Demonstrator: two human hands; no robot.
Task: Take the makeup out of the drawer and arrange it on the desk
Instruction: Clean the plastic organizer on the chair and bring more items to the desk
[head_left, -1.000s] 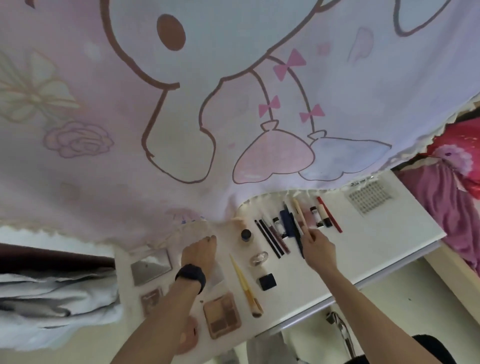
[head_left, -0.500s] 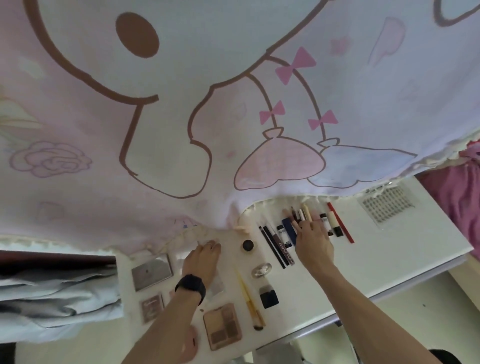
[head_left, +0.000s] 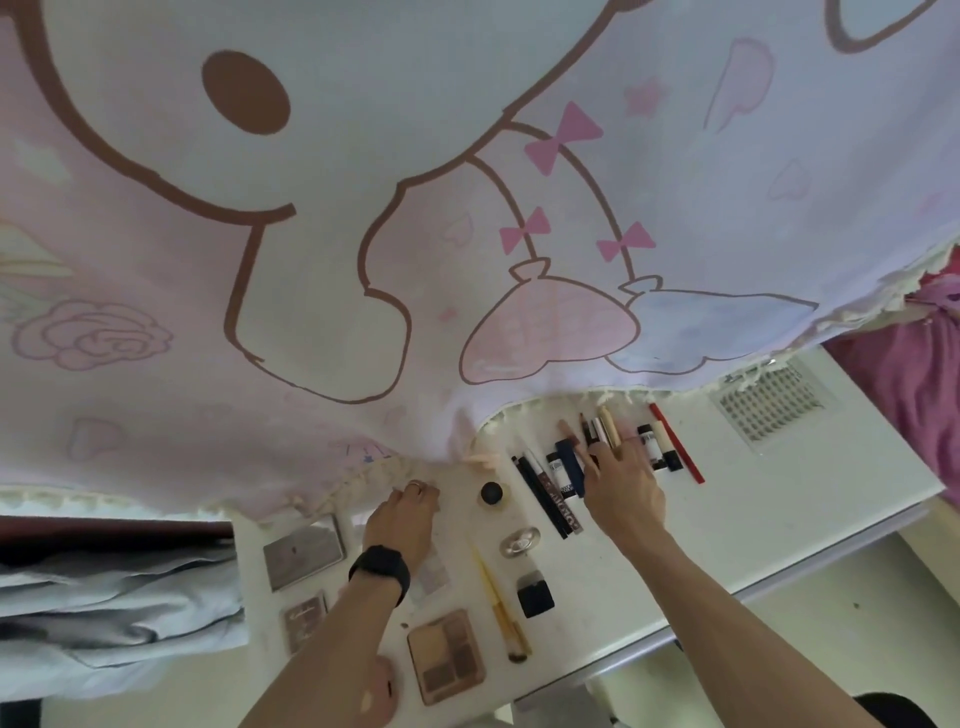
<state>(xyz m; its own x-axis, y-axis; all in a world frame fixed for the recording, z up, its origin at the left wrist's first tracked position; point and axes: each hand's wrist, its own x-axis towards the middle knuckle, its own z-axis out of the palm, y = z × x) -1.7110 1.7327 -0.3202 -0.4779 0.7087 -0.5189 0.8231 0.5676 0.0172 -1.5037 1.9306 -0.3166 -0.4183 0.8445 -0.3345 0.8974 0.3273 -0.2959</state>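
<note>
Makeup lies spread on the white desk (head_left: 779, 519). My right hand (head_left: 621, 491) rests with straight, spread fingers on a row of pencils and tubes: a dark blue tube (head_left: 569, 465), a cream pencil (head_left: 608, 423), black liners (head_left: 540, 493), a white-and-black tube (head_left: 657, 447) and a red pencil (head_left: 675, 441). My left hand (head_left: 402, 519), with a black watch on its wrist, lies on the desk with its fingertips at the curtain's hem. Around it are a silver palette (head_left: 304, 551), an eyeshadow palette (head_left: 447, 657), a yellow brush (head_left: 501, 608), a black compact (head_left: 535, 592) and a small black jar (head_left: 491, 492). No drawer is visible.
A large pink cartoon curtain (head_left: 467, 208) hangs over the back of the desk and hides it. A tray of lashes (head_left: 774, 405) lies at the right. Grey cloth (head_left: 104, 597) bulges at the left, pink bedding (head_left: 914, 389) at the right. The desk's front edge runs close below the makeup.
My right hand has slid farther along the row toward the curtain, its fingers now spread over the pencils. My left hand crept slightly toward the hem.
</note>
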